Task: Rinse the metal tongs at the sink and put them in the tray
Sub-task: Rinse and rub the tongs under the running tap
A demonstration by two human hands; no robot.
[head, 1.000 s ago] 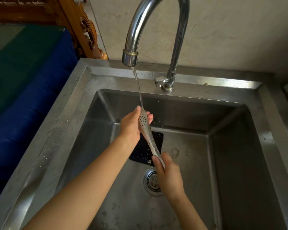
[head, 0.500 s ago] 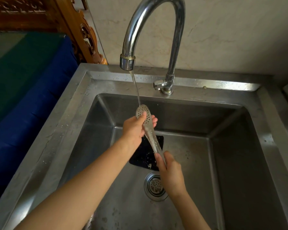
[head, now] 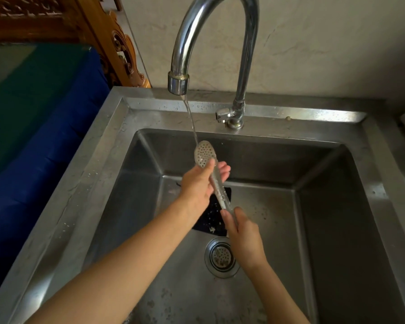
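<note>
The job is in its first part, the rinse. The metal tongs [head: 219, 191] are in the middle of the frame, held up over the sink [head: 337, 206]. They slant, with the round end full of little holes at the top and the handle end lower down.

The tap [head: 211, 31] at the top of the frame is on. A thin line of water [head: 191, 118] falls from it and lands right at the top edge of the round end. So the tongs are getting wet now.

Both hands hold the tongs. The left hand [head: 198, 187] grips them near the top, just under the round end, with the thumb across the front and the fingers curled round the back. The right hand [head: 244, 239] is wrapped round the low end, just above the drain [head: 221, 257]. The two arms of the tongs look pressed together.

Under the hands, on the floor of the sink, lies a black mat [head: 208, 220] with small white bits on it.

Here is what I think is left. The water only hits the top end, so the lower part and the back side may need a turn under the water too. I cannot tell if the tongs are clean yet. After that the tap needs to be shut off, because it is running. Then the tongs must go in the tray. No tray shows anywhere in the frame, so that part is not yet begun. I would say the job is less than half done.
</note>
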